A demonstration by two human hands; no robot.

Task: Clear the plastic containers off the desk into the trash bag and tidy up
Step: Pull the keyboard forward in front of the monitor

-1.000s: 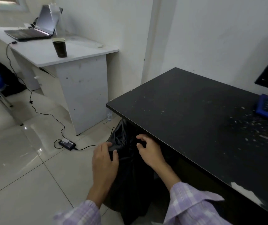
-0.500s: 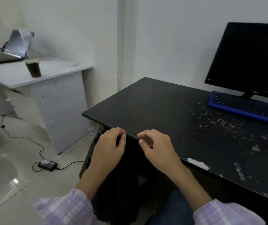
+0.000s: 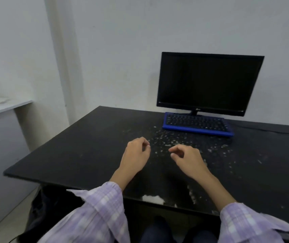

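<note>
loose lilac-and-white plaid shirt sleeves (image 3: pixel 98 213) with unbuttoned cuffs, dark blue trousers (image 3: pixel 157 233) below.

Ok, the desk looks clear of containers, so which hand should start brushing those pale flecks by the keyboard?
Probably right. The right hand hovers beside the densest flecks below the blue keyboard; the left hand sits at their left edge, nearer the trash bag.
</note>
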